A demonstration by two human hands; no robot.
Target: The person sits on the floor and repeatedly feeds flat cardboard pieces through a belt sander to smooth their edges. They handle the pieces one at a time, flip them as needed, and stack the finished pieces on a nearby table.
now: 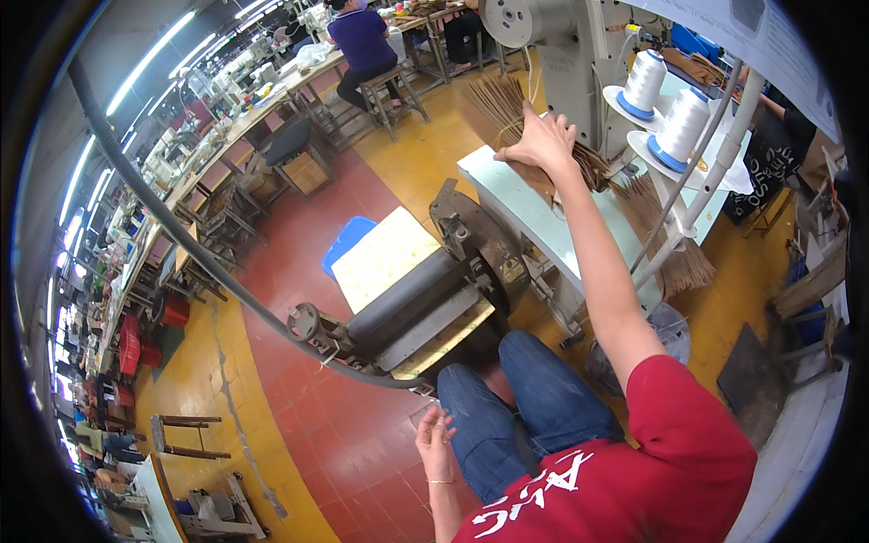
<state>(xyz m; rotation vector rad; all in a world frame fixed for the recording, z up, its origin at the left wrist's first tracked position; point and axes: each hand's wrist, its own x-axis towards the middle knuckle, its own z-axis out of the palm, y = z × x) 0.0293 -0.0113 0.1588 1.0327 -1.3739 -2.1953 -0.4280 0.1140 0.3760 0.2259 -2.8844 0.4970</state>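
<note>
My right arm reaches far forward to a pale green work table [529, 213] beside a large grey machine. My right hand [543, 143] is spread over a fanned bundle of thin brown strips [493, 109], thumb and fingers closed about it. Its underside and the fingertips are partly hidden. A second fanned bundle of brown strips [681, 267] hangs at the table's near right edge. Down by my left thigh, my left hand [436, 439] is raised with its fingers loosely bent and apart, and nothing shows in it.
Before my knees stands a machine with a dark roller [403, 294] and a cream board [385, 256]. White thread cones [681, 127] stand on a rack at the right. A dark hose [195, 249] crosses on the left. Further off, a person [360, 41] sits at long work benches.
</note>
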